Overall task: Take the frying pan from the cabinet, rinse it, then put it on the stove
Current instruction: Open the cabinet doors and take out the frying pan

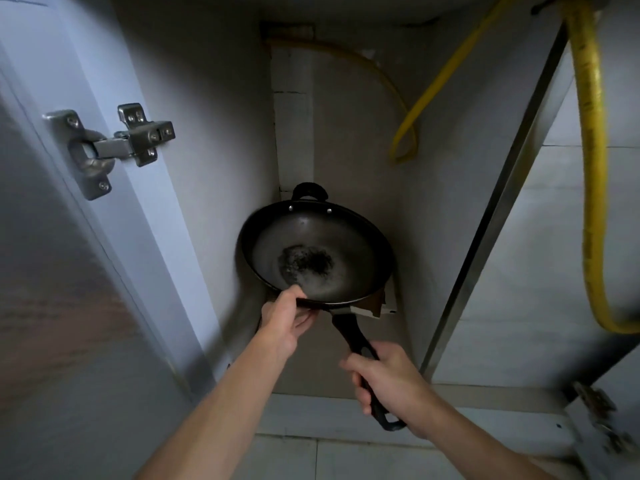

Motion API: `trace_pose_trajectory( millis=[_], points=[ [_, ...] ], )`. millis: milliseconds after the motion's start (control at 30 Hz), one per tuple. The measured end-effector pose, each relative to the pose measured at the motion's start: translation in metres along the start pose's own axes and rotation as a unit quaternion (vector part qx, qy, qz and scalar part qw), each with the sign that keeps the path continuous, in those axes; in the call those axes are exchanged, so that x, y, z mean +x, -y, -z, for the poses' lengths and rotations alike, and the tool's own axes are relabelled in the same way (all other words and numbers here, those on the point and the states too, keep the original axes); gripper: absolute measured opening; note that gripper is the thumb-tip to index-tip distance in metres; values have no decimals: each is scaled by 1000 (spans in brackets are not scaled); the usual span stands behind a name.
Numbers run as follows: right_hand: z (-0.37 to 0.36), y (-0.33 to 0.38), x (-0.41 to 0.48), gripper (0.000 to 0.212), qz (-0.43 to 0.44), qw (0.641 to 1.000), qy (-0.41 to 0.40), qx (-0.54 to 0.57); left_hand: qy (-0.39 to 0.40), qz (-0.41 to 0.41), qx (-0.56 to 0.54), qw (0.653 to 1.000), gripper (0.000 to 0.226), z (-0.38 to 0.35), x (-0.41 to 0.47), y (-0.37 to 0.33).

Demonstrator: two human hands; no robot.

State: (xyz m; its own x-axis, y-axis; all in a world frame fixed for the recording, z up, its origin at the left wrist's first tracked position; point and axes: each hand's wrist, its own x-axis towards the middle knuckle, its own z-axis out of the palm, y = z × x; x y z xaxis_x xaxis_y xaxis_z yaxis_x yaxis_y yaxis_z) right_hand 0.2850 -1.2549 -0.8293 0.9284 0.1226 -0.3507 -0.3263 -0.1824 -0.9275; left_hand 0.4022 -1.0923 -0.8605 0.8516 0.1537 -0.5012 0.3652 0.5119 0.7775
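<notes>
A black frying pan [315, 251] with a dark burnt patch in its middle sits low inside the open cabinet [346, 133], a small loop handle at its far rim. My left hand [285, 318] grips the pan's near rim, thumb on top and fingers underneath. My right hand [388, 379] holds the long black handle [353, 336], fingers wrapped round it, and the handle's end sticks out below the fist.
The open cabinet door [69, 237] with a metal hinge [114, 143] stands at the left. Yellow hoses [594, 168] hang inside at the right and back. A metal divider post [502, 202] runs diagonally at the right. A piece of cardboard [377, 306] lies under the pan.
</notes>
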Motion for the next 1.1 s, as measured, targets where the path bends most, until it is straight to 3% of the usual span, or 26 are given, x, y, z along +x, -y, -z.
trace_pose_trajectory(
  millis=[133, 233, 300, 367, 533, 633, 733, 867, 1100],
  points=[
    [14, 13, -28, 12, -75, 997, 21, 3, -18, 51, -42, 998, 48, 6, -30, 5],
    [13, 35, -52, 28, -177, 984, 29, 8, -44, 78, -57, 994, 39, 10, -73, 3],
    [4, 48, -73, 25, -224, 974, 17, -4, -54, 88, -52, 993, 33, 13, -110, -2],
    [-11, 57, -100, 15, -232, 972, -20, -33, -61, 109, -42, 991, 27, 12, -150, -13],
    [-33, 90, -174, 34, -252, 955, -133, -80, -33, 155, 37, 987, 22, 7, -230, -52],
    [-28, 121, -220, 34, -271, 947, -116, -130, 3, 185, 128, 974, 20, 9, -271, -74],
    [-17, 156, -268, 36, -290, 938, -109, -154, -48, 201, 185, 961, 28, 12, -305, -93],
    [-3, 187, -333, 31, -326, 924, -110, -167, -104, 144, 231, 957, 29, 9, -343, -135],
    [18, 222, -432, 32, -340, 912, -109, -204, -23, 164, 363, 917, 46, 5, -431, -187]
  ],
)
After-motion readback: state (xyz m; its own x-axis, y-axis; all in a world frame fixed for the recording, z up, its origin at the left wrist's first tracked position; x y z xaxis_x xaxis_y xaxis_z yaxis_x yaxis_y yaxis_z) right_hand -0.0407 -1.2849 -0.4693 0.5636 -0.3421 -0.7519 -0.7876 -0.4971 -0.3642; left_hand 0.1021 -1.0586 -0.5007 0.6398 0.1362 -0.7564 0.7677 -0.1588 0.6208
